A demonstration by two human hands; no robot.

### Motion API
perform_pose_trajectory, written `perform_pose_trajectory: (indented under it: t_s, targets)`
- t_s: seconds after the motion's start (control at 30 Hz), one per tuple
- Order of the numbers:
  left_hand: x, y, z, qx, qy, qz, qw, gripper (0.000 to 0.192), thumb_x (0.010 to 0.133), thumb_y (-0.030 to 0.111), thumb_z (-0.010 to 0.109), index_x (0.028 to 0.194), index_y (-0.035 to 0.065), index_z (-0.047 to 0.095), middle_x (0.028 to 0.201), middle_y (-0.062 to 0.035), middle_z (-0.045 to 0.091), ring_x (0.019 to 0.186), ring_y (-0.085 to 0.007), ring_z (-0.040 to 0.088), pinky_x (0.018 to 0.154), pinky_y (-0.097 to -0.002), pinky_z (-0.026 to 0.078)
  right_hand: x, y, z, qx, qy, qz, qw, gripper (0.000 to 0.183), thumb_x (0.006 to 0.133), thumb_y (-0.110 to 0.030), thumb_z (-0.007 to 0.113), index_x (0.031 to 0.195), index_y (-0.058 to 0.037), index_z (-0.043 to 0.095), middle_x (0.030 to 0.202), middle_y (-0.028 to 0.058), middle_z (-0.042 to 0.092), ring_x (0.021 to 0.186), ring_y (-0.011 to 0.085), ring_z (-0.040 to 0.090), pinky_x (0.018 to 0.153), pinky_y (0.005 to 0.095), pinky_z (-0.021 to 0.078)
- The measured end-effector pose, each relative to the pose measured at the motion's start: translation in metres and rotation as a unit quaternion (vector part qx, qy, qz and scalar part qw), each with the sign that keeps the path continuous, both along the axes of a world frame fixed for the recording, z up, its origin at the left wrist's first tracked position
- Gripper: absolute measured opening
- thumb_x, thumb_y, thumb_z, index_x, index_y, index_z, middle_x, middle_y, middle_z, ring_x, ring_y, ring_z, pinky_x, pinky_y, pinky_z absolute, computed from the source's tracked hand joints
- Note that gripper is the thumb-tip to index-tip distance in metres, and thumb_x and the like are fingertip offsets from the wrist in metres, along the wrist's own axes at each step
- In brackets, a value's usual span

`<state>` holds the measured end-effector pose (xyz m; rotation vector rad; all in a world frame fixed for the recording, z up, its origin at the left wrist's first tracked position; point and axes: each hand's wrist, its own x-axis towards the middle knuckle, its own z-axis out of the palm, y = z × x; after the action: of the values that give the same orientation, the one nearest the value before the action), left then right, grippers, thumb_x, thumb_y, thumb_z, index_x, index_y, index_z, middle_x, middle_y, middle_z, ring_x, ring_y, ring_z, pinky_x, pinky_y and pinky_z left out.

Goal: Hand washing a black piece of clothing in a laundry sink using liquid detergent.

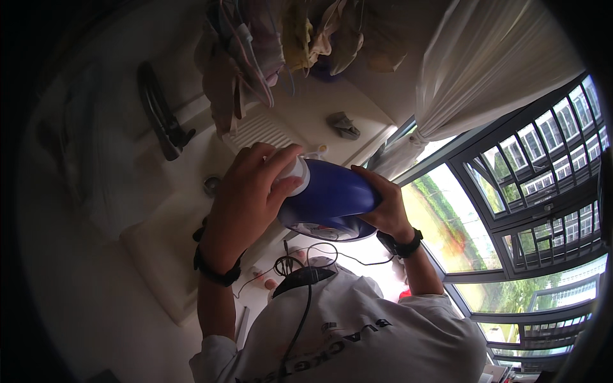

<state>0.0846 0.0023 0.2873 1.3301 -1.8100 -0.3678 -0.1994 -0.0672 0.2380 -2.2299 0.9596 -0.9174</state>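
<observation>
A blue plastic bottle (330,191) with a white cap (298,177) is held up in front of my chest, tilted on its side. The fingers of my left hand (258,191) are closed around the white cap. My right hand (385,201) grips the blue body near its far end, with the thumb side towards me. Part of a label shows on the bottle's lower side. Both wrists wear black bands. Beneath and beyond the bottle is a pale sink with a ribbed washboard surface (263,131).
A dark faucet (163,115) stands at the left of the sink. A crumpled grey cloth (344,125) lies on the sink's ledge (368,107). Clothes (249,52) hang above it. A tied white curtain (459,72) and barred windows (536,158) are on the right. A black cable (306,316) runs down my shirt.
</observation>
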Motion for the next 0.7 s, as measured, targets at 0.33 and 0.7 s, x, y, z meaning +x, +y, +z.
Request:
perform_pose_trajectory:
  t_s: [0.33, 0.7]
  targets:
    - [-0.070, -0.038, 0.016, 0.047, -0.012, -0.124, 0.991, 0.040, 0.079, 0.001, 0.075, 0.117, 0.0074, 0.061, 0.112, -0.0092, 0.058, 0.106, -0.0267, 0.060, 0.087, -0.0367, 0.049, -0.087, -0.053, -0.014, -0.003, -0.009, 0.042, 0.999, 0.073, 0.060, -0.003, 0.074, 0.131, -0.0018, 0.060, 0.111, 0.0195, 0.070, 0.102, 0.0315, 0.070, 0.090, 0.0365, 0.0538]
    - [-0.199, -0.090, 0.025, 0.073, -0.109, 0.220, 0.967, 0.039, 0.078, 0.018, 0.082, 0.110, 0.0042, 0.064, 0.107, -0.0139, 0.064, 0.095, -0.0299, 0.065, 0.079, -0.0379, 0.051, -0.153, -0.127, -0.036, 0.030, -0.082, 0.067, 0.994, 0.073, 0.062, -0.006, 0.080, 0.131, -0.0008, 0.059, 0.112, 0.0173, 0.069, 0.100, 0.0281, 0.069, 0.090, 0.0346, 0.0522]
